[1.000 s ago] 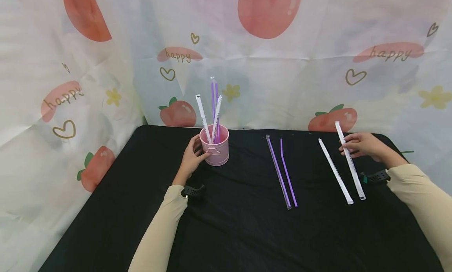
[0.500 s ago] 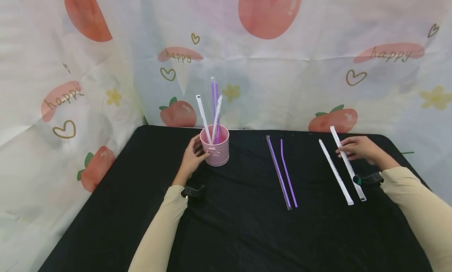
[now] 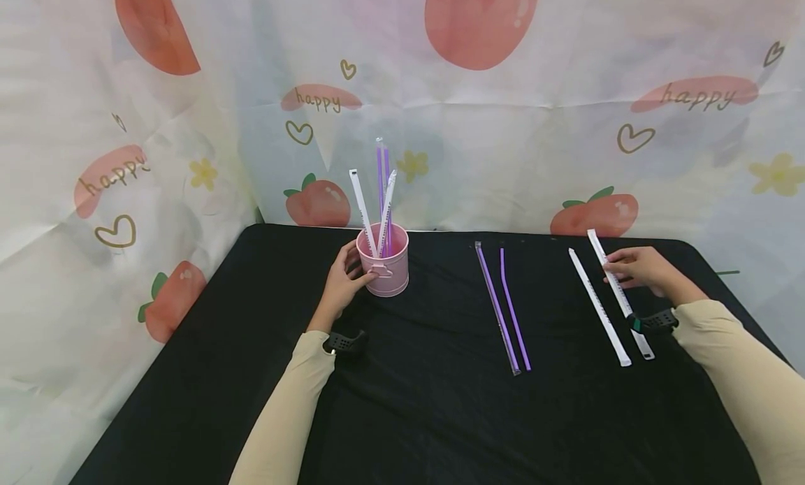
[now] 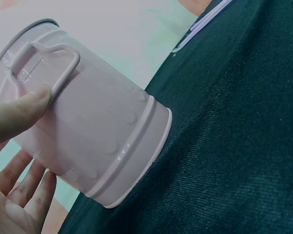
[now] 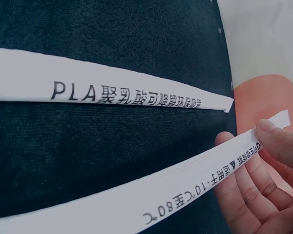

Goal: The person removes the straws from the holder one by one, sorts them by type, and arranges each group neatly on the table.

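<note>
"Peach-printed pale cloth [image 3: 490, 142] backs a black cloth-covered table [image 3: 428, 415]. What's in hand?"

"Left hand [image 3: 342, 282], half-curled, grips a pink cylindrical bucket [image 3: 393, 282] on the table; right hand [image 3: 644, 267], thumb pressed down, pinches a long white paper-wrapped straw [image 5: 136, 200] at the table's right."

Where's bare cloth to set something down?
Black tablecloth shows bare between the pink bucket and the two lying purple straws, and in the foreground between the sleeves. It's crowded at the right: the right hand pinches one white-wrapped straw close beside another.
</note>
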`<state>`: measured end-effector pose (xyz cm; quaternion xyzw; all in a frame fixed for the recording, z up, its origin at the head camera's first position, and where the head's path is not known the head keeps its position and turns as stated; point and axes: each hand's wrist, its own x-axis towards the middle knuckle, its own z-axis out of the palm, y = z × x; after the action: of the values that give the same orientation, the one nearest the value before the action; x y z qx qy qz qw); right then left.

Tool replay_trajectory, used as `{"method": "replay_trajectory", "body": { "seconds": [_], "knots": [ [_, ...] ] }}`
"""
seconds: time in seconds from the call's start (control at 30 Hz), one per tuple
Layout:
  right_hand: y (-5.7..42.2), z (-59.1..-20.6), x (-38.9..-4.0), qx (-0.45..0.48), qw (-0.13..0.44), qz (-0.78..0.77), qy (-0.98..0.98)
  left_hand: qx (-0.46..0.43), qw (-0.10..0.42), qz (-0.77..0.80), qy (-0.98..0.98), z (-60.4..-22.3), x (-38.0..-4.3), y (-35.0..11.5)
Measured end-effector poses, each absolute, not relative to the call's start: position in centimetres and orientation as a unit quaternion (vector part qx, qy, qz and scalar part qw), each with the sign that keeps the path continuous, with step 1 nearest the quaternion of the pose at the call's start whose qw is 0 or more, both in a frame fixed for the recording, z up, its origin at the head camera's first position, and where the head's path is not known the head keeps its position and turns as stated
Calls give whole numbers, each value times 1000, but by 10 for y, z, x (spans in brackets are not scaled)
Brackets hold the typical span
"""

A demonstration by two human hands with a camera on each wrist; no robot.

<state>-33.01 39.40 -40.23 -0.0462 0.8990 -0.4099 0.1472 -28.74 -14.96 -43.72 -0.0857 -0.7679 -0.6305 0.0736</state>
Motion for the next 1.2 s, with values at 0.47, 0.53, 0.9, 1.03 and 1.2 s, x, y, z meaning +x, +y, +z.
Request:
{"method": "replay_trajectory", "body": {
  "seconds": [0.47, 0.53, 0.9, 1.03, 1.2],
  "knots": [
    [393, -409, -333, -35, 139, -377, 915, -86, 63, -635, -765, -415, -272, -146],
    [392, -409, -332, -33, 140, -372, 917, -85, 62, -634, -766, -416, -273, -146],
    [392, -415, -332, -31, 141, -362, 921, -82, 59, -634, -767, -419, -275, -146],
    [393, -417, -332, -30, 138, -364, 920, -83, 59, -635, -766, -420, -275, -146],
    [392, -418, -333, -27, 136, -366, 920, -84, 60, -633, -768, -420, -276, -147]
  ]
}}
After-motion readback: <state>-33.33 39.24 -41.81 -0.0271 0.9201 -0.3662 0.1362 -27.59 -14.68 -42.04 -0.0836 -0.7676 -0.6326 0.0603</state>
